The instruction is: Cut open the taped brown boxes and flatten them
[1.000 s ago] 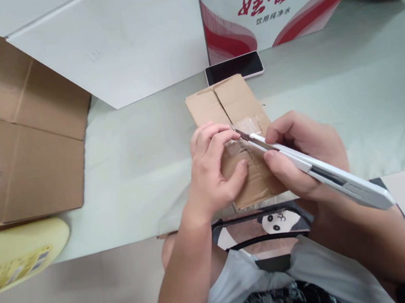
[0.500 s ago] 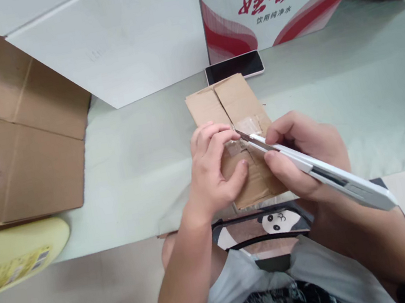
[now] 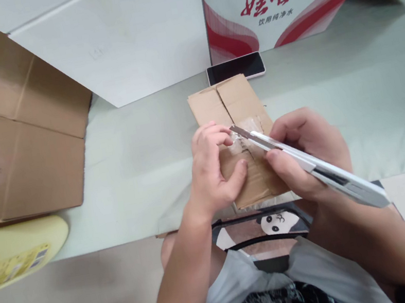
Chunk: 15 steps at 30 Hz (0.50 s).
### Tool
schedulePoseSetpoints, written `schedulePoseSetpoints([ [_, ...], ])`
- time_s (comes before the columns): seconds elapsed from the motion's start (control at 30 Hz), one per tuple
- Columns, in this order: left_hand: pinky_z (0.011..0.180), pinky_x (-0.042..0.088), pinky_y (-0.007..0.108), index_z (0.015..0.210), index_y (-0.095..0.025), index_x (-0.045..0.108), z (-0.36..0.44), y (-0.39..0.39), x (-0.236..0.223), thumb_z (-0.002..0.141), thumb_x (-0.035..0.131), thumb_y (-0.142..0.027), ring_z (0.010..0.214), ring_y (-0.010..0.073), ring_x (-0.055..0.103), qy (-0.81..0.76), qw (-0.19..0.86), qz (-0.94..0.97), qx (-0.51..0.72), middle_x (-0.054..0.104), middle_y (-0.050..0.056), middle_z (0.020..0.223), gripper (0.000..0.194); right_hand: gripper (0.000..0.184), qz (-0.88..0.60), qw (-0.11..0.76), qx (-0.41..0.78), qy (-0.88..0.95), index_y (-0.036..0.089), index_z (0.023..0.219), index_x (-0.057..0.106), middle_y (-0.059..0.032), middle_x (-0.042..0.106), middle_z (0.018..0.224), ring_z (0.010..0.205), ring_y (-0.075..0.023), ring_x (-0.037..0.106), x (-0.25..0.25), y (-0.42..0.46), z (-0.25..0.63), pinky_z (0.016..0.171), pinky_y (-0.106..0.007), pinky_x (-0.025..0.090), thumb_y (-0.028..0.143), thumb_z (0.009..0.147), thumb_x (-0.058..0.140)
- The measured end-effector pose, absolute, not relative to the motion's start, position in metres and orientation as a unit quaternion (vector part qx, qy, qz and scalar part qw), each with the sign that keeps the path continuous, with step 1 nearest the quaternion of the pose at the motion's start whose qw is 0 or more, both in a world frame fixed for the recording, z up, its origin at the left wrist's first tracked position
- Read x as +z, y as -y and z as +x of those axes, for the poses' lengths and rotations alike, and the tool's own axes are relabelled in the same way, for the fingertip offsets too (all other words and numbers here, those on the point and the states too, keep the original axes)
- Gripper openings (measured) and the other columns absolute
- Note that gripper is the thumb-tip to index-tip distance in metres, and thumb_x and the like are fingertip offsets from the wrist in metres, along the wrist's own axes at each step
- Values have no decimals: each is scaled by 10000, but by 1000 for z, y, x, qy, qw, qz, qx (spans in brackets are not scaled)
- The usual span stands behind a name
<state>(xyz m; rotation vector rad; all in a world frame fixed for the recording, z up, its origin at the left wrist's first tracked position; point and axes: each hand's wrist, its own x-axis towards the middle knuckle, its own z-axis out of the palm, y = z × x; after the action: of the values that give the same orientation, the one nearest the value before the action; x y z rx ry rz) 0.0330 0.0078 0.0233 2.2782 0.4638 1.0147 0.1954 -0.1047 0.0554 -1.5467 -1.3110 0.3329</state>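
A small brown cardboard box (image 3: pixel 241 95) lies on the cloth-covered table, with clear tape (image 3: pixel 239 141) across its middle seam. My left hand (image 3: pixel 212 163) rests on the box's left side, fingers bent near the tape and thumb apart from them on the top. My right hand (image 3: pixel 304 149) is closed around a white utility knife (image 3: pixel 301 157). The knife's blade is out and points up-left, its tip over the tape close to my left fingertips. Whether the tip touches the tape, I cannot tell.
Behind the box lies a phone (image 3: pixel 235 68), in front of white cartons (image 3: pixel 151 40). A large brown carton (image 3: pixel 39 159) and a yellow bottle (image 3: pixel 20 251) stand at the left. The pale green tablecloth (image 3: pixel 132 174) ends at the table's near edge.
The knife tip has shifted slightly up and left. My left fingers have drawn back a little, showing more of the tape. The box stays in place.
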Motion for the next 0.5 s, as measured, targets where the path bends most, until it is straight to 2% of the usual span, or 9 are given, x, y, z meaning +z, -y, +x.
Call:
schedulePoseSetpoints([
  [0.1,1188,473,582,1101,-282,401,33,-8,20,957,623,-323,1276,280,578,-183,307,851,385,643,82,1196,268,208,-621,519,160,565,298,1080,587,41,733,797,585,-128,660,49,105,197,523,-250,503,282,930,730],
  [0.2,1155,499,567,1055,-280,345,32,-10,16,970,625,-335,1282,274,578,-198,319,839,393,638,91,1217,298,157,-610,517,145,583,314,1106,597,18,806,920,766,-169,783,49,107,197,664,-286,591,336,989,699],
  [0.23,1143,506,556,1048,-280,336,32,-11,15,972,628,-335,1268,269,583,-199,320,838,395,637,92,1216,307,119,-613,514,132,586,313,1082,600,20,812,922,786,-173,793,51,108,197,678,-289,593,330,1002,686],
  [0.3,1124,512,537,1053,-279,337,30,-13,14,970,629,-331,1250,265,589,-198,317,841,392,638,91,1208,308,64,-626,489,100,599,298,1012,599,28,797,849,733,-169,780,56,111,196,610,-278,552,288,1015,662],
  [0.37,1118,506,529,1063,-279,350,29,-14,16,967,623,-322,1267,274,588,-206,312,844,384,649,89,1201,292,93,-635,440,83,629,283,965,602,23,779,809,701,-172,763,62,113,196,559,-280,507,210,1001,649],
  [0.43,1118,497,520,1070,-278,373,28,-15,19,967,613,-311,1275,279,593,-222,306,847,373,663,86,1200,264,147,-631,398,76,662,278,957,620,1,793,863,823,-208,788,66,114,196,641,-312,549,134,962,650],
  [0.5,1086,507,494,1066,-277,407,27,-16,24,968,609,-299,1219,269,618,-239,296,847,370,674,77,1179,227,189,-622,387,74,676,287,986,633,-22,816,971,1017,-262,792,66,114,198,805,-388,599,108,932,664],
])
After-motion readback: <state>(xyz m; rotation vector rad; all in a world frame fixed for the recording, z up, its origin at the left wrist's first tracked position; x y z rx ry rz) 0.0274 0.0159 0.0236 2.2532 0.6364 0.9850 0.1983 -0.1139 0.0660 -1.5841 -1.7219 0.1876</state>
